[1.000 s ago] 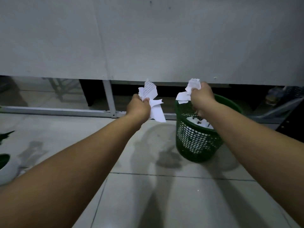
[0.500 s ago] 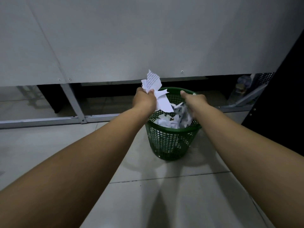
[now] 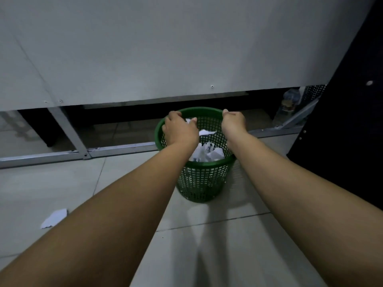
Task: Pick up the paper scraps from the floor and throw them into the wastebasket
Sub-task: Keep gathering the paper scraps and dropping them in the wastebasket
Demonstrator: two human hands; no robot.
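your left hand (image 3: 179, 131) holds crumpled white paper scraps (image 3: 204, 132) over the green mesh plastic wastebasket (image 3: 202, 179); your right hand (image 3: 233, 123) is curled, and i cannot tell if it holds anything. the torn white paper scrap (image 3: 54, 218) at 8 o'clock is light and soft; pinch its raised edge.

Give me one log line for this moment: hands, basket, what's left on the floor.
left hand: over wastebasket, paper at fingertips | right hand: over rim, grip unclear | paper scrap: on floor, left

Both forearms are bare from the frame's lower edge to the wrists; no sleeve edge shows behind either hand. The left hand (image 3: 179, 131) and right hand (image 3: 234, 123) carry nothing worn that can be seen; the nails look short.
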